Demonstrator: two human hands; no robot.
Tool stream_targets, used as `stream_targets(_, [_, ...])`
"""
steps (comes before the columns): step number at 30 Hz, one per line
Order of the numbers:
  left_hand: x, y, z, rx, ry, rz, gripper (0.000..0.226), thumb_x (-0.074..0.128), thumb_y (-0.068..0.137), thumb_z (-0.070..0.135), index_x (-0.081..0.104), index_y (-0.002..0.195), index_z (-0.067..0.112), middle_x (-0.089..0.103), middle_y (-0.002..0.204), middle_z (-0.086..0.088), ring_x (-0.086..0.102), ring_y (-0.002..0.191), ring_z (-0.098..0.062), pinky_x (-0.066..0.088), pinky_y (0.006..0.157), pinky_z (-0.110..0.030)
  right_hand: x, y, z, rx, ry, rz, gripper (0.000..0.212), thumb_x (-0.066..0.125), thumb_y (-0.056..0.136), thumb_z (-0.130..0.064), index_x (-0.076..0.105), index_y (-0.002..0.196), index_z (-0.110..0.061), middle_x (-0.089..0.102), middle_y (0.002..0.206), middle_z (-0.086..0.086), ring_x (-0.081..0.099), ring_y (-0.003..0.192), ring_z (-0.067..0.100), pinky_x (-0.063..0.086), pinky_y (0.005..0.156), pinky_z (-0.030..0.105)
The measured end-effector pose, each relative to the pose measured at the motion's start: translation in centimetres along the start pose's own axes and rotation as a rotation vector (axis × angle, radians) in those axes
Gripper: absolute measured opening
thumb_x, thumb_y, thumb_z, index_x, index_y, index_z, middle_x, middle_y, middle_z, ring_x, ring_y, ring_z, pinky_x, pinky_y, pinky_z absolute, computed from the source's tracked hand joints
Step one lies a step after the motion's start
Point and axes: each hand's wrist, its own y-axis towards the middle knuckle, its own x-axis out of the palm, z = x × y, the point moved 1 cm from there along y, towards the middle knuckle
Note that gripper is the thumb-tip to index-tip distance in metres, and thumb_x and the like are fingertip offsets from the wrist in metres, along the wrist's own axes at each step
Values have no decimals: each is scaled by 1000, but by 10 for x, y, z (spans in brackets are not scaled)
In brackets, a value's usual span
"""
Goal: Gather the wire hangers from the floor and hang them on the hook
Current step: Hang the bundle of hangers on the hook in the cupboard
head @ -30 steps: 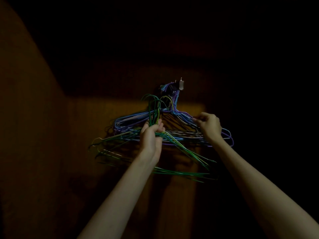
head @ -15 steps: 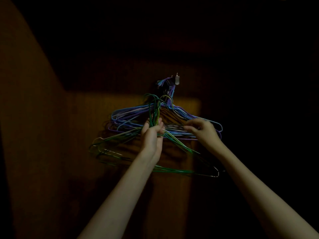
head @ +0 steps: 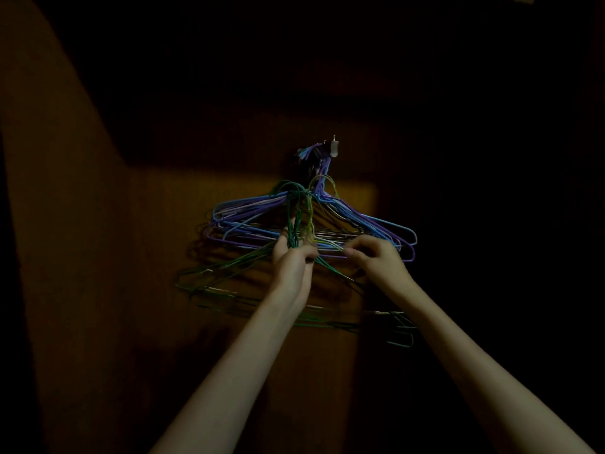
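Head view, green hangers (head: 229, 273) hooks up, bars level

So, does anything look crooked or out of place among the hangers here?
Yes. The green hangers, gripped at the necks by the left hand, sit tilted and splayed below the blue and purple hangers on the hook. The right hand pinches a wire.

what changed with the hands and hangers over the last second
The right hand slid left along the hung blue and purple hangers toward the left hand. The left hand kept gripping the green hangers below the hook, not yet hung.
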Motion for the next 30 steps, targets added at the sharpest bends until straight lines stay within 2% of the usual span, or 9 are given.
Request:
stream_targets(3, [1,-5,3,-3,-15,7,73,38,81,-26,28,145,6,51,128,-21,51,118,-29,40,99,-31,-4,-1,0,-9,5,16,6,59,90,-15,65,88,-14,64,89,3,64,80,20,55,70,35])
stream_targets(6, [2,-10,3,-11,-16,9,75,39,81,-24,24,146,8,54,121,-17,52,113,-25,37,105,-36,-5,-1,-1,-22,-3,74,7,59,90,-14,64,86,-15,63,85,2,60,76,14,50,65,23])
stream_targets(10, [6,-18,1,-32,-35,-13,77,37,81,-25,21,147,10,52,129,-21,53,115,-26,38,103,-35,-7,1,-3,7,37,157,8,58,91,-12,63,86,-12,58,77,-5,55,76,11,45,61,15])
stream_targets(14, [6,-14,0,-44,-63,-17,74,38,79,-24,27,145,9,54,122,-20,54,115,-27,33,110,-42,-9,0,-2,75,78,67,9,58,91,-12,64,92,-6,57,77,1,54,63,8,41,45,7])
stream_targets(18, [4,-15,-1,-69,-91,-32,64,36,80,-23,38,138,5,58,110,-15,57,109,-26,36,109,-42,-12,0,0,74,21,5,6,58,91,-14,63,92,-12,58,81,-1,55,65,6,42,47,6])
stream_targets(24, [-1,-19,-1,-119,-147,-46,66,35,81,-23,32,142,4,58,105,-18,57,105,-28,44,99,-37,-7,5,-10,10,155,-52,13,63,87,-16,66,100,-19,66,100,3,63,87,11,52,62,15])
stream_targets(27, [-6,-24,-1,-135,-83,-51,63,36,82,-22,38,138,4,57,106,-17,58,100,-25,46,94,-35,0,9,-18,47,227,-110,14,64,87,-16,65,99,-24,67,103,8,67,91,20,56,74,35])
stream_targets(28, [-8,-25,-1,-144,-67,-49,62,37,82,-21,38,139,4,56,110,-18,58,100,-25,47,93,-35,3,10,-21,72,252,-146,14,63,87,-14,64,96,-25,67,103,9,67,90,19,56,76,35])
stream_targets(30, [-11,-27,-1,-168,-54,-44,64,38,83,-20,33,142,4,53,119,-19,56,103,-26,46,92,-35,8,10,-25,93,281,-212,16,59,89,-9,64,91,-24,67,94,5,68,78,11,57,68,25])
